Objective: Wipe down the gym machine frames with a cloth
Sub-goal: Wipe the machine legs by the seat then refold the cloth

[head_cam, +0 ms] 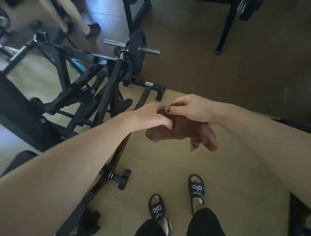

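A brown cloth (pixel 183 132) hangs bunched in the air in front of me, above the tan floor. My left hand (pixel 149 117) pinches its upper left part between thumb and fingers. My right hand (pixel 193 107) grips the top of the cloth with curled fingers. Both hands meet over the cloth, to the right of the black gym machine frame (pixel 90 88), which slants across the left half of the view. Neither hand touches the frame.
A weight plate on a steel bar (pixel 138 47) sits at the machine's far end. Another black stand (pixel 225 27) rises at the back right. A second person's legs (pixel 80 16) are at the top left. My sandalled feet (pixel 177 200) stand on the floor below.
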`<move>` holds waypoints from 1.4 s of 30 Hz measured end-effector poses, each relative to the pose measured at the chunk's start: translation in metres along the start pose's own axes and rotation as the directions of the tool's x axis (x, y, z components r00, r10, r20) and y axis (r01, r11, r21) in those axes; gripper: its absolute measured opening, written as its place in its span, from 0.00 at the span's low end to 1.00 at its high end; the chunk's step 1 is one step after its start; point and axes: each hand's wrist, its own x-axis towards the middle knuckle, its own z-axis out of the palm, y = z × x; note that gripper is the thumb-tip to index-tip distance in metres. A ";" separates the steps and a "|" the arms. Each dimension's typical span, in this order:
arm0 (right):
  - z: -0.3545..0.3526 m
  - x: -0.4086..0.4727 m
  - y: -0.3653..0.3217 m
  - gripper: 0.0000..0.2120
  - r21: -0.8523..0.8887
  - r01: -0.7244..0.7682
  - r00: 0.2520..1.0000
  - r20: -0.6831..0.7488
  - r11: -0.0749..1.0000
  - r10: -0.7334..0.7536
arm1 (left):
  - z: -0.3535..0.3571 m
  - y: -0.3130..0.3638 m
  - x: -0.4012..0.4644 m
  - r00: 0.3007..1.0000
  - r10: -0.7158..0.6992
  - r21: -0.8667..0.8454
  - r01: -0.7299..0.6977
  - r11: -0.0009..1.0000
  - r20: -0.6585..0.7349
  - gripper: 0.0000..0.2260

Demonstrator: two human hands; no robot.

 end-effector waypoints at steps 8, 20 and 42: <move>0.003 -0.026 -0.041 0.07 -0.173 0.070 0.968 0.252 0.982 -0.025 | -0.005 0.003 -0.065 0.993 -0.081 0.226 0.099 0.969 -0.090 0.15; 0.051 -0.064 -0.100 0.02 -0.468 0.503 0.855 0.391 0.726 -0.341 | 0.018 -0.012 -0.200 0.882 -0.282 0.197 0.374 0.906 -0.377 0.03; 0.099 -0.101 -0.120 0.10 0.153 -0.052 0.983 0.184 0.987 0.023 | 0.057 0.013 -0.200 0.667 -0.578 -0.680 0.144 0.719 -0.470 0.12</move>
